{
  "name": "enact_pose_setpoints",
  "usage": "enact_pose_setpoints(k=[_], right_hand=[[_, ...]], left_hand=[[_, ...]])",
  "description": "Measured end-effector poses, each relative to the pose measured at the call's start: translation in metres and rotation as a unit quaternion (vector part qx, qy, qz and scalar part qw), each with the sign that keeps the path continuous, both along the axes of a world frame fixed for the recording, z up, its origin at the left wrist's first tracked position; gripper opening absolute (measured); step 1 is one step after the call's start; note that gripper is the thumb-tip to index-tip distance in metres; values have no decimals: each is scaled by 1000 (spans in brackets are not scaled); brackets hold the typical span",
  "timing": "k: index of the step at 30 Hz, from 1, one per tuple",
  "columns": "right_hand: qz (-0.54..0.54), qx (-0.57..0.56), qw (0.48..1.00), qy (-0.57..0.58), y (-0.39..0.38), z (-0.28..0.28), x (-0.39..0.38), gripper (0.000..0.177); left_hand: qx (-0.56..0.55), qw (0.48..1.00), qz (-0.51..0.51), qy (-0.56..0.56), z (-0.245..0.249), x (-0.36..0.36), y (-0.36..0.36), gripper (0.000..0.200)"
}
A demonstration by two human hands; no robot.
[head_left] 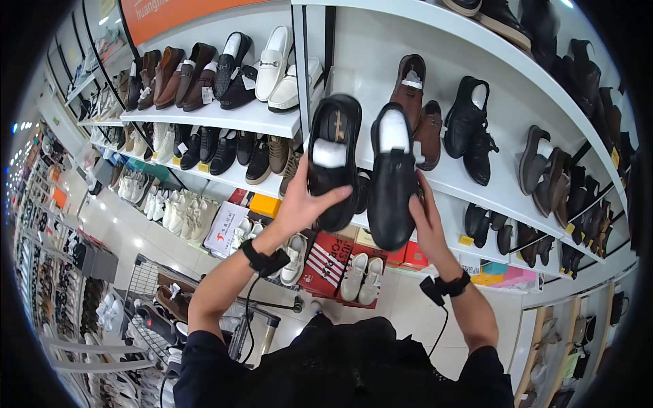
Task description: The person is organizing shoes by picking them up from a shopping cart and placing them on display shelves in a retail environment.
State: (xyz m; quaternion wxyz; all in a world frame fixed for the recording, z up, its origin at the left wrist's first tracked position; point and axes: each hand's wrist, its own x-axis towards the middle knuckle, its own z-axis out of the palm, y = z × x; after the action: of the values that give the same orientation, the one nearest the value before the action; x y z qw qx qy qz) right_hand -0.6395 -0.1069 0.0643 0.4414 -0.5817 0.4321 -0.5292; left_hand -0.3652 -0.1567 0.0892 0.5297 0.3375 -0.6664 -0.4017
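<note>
In the head view my left hand grips a black shoe with white paper stuffed in its opening, the thumb lying across it. My right hand is closed round the side of a second black shoe, also stuffed with white paper. Both shoes are held up side by side, a small gap between them, in front of the white shelf. Behind them on that shelf stand brown shoes and black lace-up shoes. Some of my right fingers are hidden behind the shoe.
Loafers line the upper left shelf. Below, a red shoebox and white shoes are at floor level. A wire cart loaded with shoes stands at my left. Another shoe rack is at lower right.
</note>
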Motion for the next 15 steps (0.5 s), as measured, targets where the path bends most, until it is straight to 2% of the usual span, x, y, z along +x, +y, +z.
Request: enact_pose_setpoints(k=[1,2,4,6,7,8,10,12,13,15], right_hand=[[20,36,998,-53,-18,-6,3,70],[40,66,992,-101,-30,-4,3,71],[53,76,993,-77,-64,-13,1,73],[64,81,993,-51,-89,-13,2,75],[65,112,989,-64,-100,-10,1,78],[61,143,985,-78,-110,-10,6,80],[78,148,981,-95,-132,-14,1,86],[110,153,977,-99,-150,-14,5,87],[82,180,976,-96,-169,-16,5,80],[85,196,975,-59,-175,-11,8,76]], left_hand=[[3,1000,-5,-2,12,1,-32,78],[-49,998,16,-22,8,1,-36,80],[-34,998,13,-42,46,-8,-68,81],[-78,996,18,-35,44,-13,-92,95],[-3,999,13,-36,49,-22,-125,96],[-54,997,39,-32,35,-23,-139,88],[86,996,-1,5,71,-37,-143,70],[70,997,8,14,69,-42,-153,67],[81,997,19,-7,74,-50,-167,67],[97,994,36,-36,66,-47,-196,70]])
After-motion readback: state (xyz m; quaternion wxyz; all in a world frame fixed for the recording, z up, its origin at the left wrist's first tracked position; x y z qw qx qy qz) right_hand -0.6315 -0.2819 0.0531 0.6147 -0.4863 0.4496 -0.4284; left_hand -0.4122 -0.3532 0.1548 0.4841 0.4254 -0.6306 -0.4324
